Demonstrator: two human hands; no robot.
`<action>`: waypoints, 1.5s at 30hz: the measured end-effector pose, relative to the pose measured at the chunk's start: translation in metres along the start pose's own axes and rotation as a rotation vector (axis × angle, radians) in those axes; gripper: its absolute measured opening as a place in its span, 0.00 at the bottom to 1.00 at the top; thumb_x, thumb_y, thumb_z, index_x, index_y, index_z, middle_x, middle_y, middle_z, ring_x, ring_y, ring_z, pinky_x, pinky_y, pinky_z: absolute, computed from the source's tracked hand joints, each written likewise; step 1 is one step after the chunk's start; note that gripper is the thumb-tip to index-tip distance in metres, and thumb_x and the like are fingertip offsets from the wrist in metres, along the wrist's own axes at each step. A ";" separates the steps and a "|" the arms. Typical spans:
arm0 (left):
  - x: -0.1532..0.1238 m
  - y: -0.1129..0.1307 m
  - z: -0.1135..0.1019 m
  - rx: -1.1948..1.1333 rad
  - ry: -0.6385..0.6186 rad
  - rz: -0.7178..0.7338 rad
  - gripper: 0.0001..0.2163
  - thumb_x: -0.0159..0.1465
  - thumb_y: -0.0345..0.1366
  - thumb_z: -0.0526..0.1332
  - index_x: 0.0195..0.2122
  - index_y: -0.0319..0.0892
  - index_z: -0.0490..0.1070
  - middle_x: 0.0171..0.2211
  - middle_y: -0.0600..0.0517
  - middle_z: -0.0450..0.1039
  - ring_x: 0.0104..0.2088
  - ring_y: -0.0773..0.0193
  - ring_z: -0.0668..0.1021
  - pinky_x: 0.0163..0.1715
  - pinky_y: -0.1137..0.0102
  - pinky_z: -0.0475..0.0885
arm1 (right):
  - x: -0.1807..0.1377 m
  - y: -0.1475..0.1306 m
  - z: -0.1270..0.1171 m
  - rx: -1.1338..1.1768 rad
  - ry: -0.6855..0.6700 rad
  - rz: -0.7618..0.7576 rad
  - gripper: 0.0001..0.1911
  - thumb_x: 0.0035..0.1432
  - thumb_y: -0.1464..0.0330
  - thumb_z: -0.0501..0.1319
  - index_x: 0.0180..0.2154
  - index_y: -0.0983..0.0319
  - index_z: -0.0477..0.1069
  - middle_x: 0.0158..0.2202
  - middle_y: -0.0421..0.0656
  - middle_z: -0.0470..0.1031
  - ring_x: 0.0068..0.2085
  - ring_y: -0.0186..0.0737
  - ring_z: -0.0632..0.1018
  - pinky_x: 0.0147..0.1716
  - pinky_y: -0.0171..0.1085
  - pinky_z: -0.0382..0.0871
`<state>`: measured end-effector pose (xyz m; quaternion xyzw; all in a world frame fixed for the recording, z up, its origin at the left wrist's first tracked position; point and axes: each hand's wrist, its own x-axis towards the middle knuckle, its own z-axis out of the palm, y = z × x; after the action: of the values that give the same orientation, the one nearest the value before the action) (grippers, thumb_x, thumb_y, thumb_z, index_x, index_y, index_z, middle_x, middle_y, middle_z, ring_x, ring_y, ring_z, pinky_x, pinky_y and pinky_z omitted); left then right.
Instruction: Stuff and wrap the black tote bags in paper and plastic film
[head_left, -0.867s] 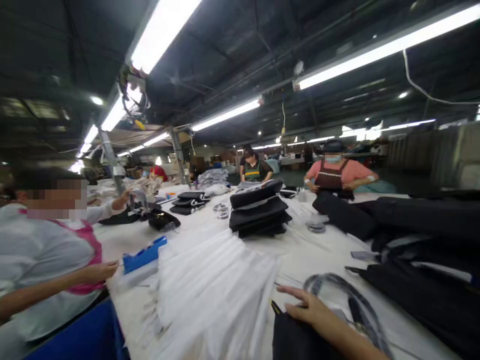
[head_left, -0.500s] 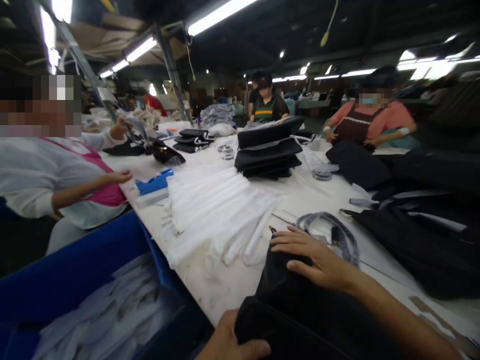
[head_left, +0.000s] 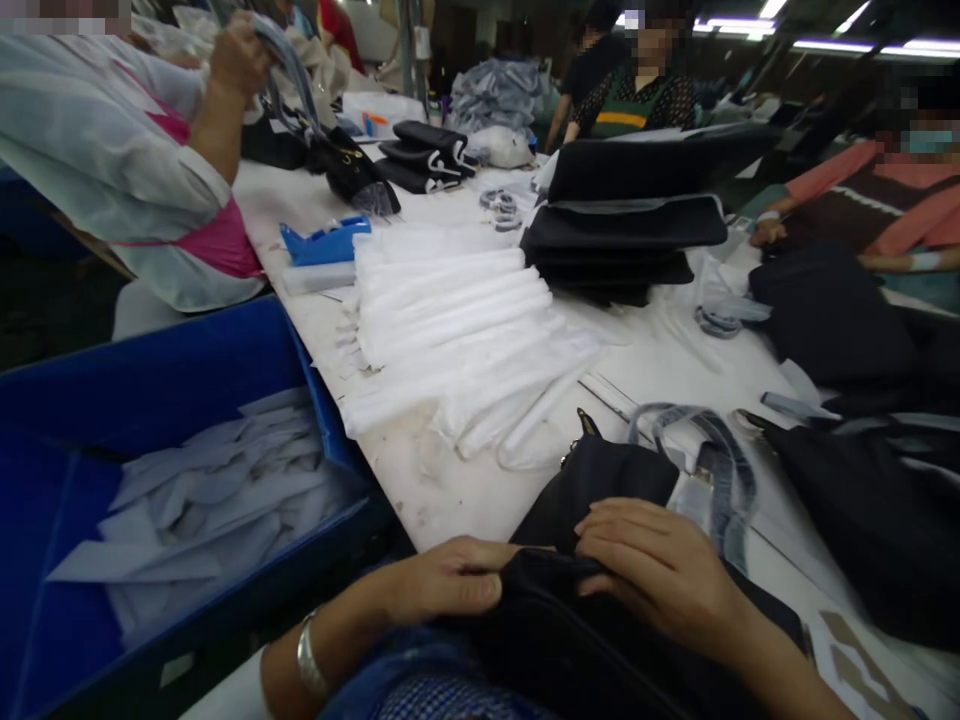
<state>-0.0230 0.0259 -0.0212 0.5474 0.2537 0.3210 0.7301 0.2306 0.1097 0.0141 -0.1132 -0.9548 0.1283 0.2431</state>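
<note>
A black bag [head_left: 592, 630] lies at the table's near edge, partly against my body, with a clear-wrapped strap [head_left: 731, 470] beside it. My left hand [head_left: 450, 580], with a silver bangle at the wrist, pinches the bag's edge between thumb and fingers. Bent over the same edge, my right hand [head_left: 660, 565] grips the black fabric, its thumb underneath. A gold-coloured zip end [head_left: 587, 425] shows at the bag's far corner. Much of the bag's lower part is hidden by my right arm.
White rolled sheets [head_left: 457, 310] cover the table's middle, with stacked black bags [head_left: 630, 220] behind. A blue tape dispenser [head_left: 326, 240] sits at the left edge. Below is a blue bin [head_left: 150, 350] of paper scraps. More black bags [head_left: 862, 500] lie right. Co-workers surround the table.
My view has tilted down. My right hand has come back from the bag's far end to its near edge, closing on the fabric. The left hand still grips the bag.
</note>
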 end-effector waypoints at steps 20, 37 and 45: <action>0.126 -0.071 -0.016 0.837 0.044 0.109 0.27 0.67 0.43 0.56 0.65 0.41 0.56 0.66 0.45 0.58 0.66 0.57 0.61 0.67 0.60 0.56 | -0.008 0.011 0.038 0.095 0.167 0.063 0.07 0.61 0.70 0.64 0.40 0.66 0.73 0.34 0.46 0.79 0.41 0.40 0.79 0.48 0.43 0.74; 0.153 -0.062 -0.021 1.268 0.080 0.088 0.12 0.71 0.33 0.48 0.50 0.41 0.67 0.52 0.47 0.69 0.45 0.59 0.73 0.40 0.66 0.73 | -0.021 0.012 0.071 0.153 0.273 0.144 0.03 0.63 0.73 0.58 0.39 0.64 0.69 0.31 0.45 0.76 0.40 0.42 0.78 0.48 0.48 0.69; 0.091 -0.048 -0.032 0.272 0.256 -0.100 0.18 0.70 0.45 0.51 0.53 0.39 0.70 0.42 0.48 0.77 0.40 0.62 0.78 0.45 0.66 0.72 | -0.005 0.023 0.039 0.006 -0.061 0.217 0.12 0.64 0.61 0.59 0.42 0.63 0.71 0.32 0.46 0.76 0.35 0.43 0.76 0.37 0.43 0.66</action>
<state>0.0236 0.1044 -0.0782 0.5823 0.4124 0.3139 0.6263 0.2198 0.1229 -0.0280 -0.2111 -0.9435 0.1603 0.1987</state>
